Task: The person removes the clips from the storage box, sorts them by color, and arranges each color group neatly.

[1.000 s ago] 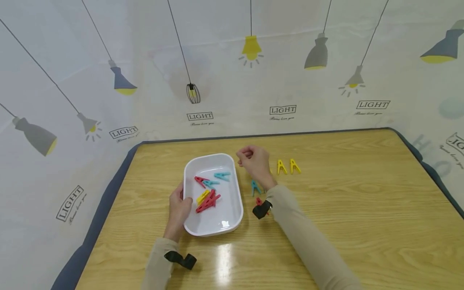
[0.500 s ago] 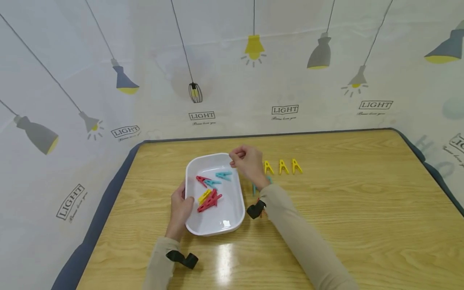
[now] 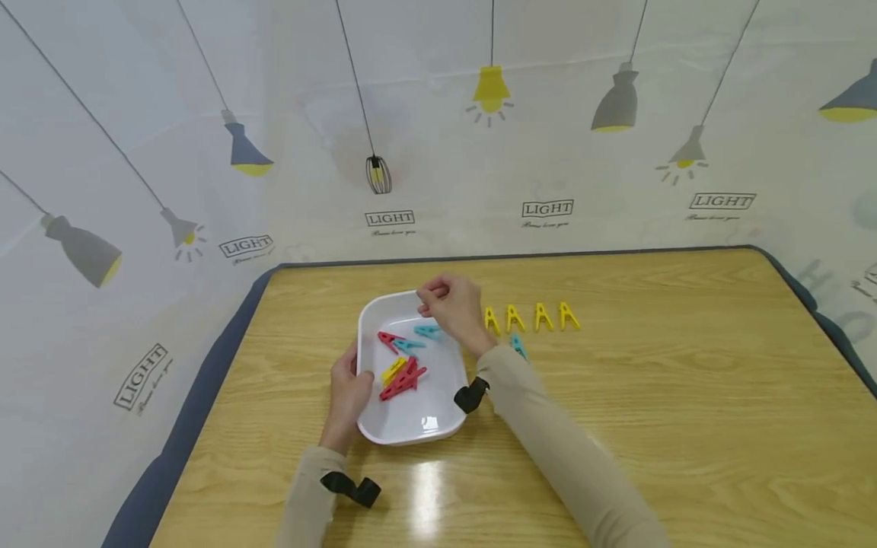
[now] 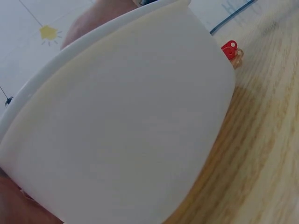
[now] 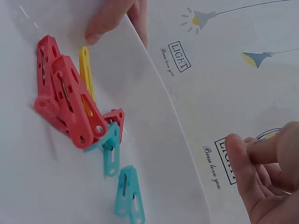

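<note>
My left hand (image 3: 351, 392) grips the left side of a white plastic tray (image 3: 365, 422), thumb over the rim. Clothespins lie in the tray: red ones (image 3: 403, 379), a yellow one (image 3: 393, 371) partly covered by red, and two light-blue ones (image 3: 407, 346) (image 5: 128, 191). Over the tray's far right rim hovers my right hand (image 3: 452, 306), its fingers curled and the thumb tip against the forefinger. Nothing shows between those fingers in the right wrist view. The outer tray wall (image 4: 126, 112) fills most of the left wrist view.
Several yellow clothespins (image 3: 541, 317) stand in a row on the wooden table (image 3: 685, 380), right of the tray. A blue one (image 3: 518, 347) sits nearer, partly behind the right forearm. Past the tray, the left wrist view shows a red clothespin (image 4: 229, 49). Lamp-printed cloth surrounds the table.
My right hand has moved left, from beside the tray to over its far right rim, uncovering more yellow clothespins. My left hand keeps its grip. The head view has shifted slightly.
</note>
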The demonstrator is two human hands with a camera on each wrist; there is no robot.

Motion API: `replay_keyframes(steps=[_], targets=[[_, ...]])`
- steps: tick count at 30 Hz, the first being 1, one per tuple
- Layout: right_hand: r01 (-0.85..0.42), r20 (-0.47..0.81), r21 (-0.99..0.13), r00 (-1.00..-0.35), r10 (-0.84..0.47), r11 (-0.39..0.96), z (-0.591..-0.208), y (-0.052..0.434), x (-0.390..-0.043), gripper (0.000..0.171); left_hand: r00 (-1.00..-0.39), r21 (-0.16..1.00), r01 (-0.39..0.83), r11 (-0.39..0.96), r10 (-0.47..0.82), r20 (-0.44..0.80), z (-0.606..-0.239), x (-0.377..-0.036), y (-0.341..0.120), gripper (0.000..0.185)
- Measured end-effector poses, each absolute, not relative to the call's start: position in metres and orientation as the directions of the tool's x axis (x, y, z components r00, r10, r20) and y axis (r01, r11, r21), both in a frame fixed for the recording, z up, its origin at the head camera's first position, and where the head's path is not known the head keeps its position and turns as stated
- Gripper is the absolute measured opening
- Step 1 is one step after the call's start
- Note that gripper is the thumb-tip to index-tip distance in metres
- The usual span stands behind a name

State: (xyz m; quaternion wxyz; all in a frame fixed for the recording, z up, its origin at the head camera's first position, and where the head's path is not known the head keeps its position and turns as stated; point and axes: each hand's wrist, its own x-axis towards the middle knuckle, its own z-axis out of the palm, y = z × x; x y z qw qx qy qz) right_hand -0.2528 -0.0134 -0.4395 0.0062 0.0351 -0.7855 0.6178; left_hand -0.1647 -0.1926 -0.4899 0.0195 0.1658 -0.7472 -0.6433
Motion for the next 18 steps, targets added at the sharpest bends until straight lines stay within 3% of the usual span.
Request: replay_keyframes(steps=[8,18], targets=[[-0.075,0.065,-0.972,-0.997,-0.051,0.225,-0.443,-0.027,-0.251,0.013,-0.945,0.970,-0.208,0.125,-0.280,-0.167,-0.493,-0.168,-0.191,0.076],[-0.087,0.060,-0.948,-0.994,-0.096,0.306,-0.455,-0.039,-0.249,0.017,-0.943,0.967,-0.213,0.137,-0.288,-0.167,-0.493,-0.167,-0.194,0.078]])
